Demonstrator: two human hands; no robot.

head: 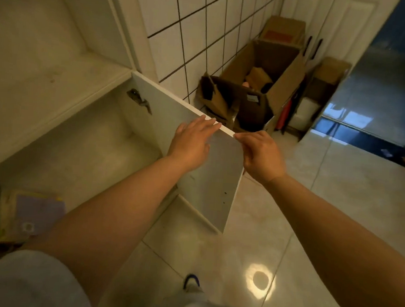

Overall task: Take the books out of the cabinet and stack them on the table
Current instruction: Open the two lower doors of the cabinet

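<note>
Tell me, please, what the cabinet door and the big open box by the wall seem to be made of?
Cabinet door: probably laminated board, smooth matte white, with a flat cut top edge and small drilled holes. Open box: corrugated cardboard by its look, dull brown, with creased, bent flaps.

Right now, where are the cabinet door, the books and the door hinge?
cabinet door (209,177): head view, on its bare inner face below the hands.
books (37,211): head view, on the purple top cover.
door hinge (139,100): head view, on the metal arm.

Books (24,215): flat stack, purple cover on top, low inside white cabinet (77,144), door (209,177) open.
</note>
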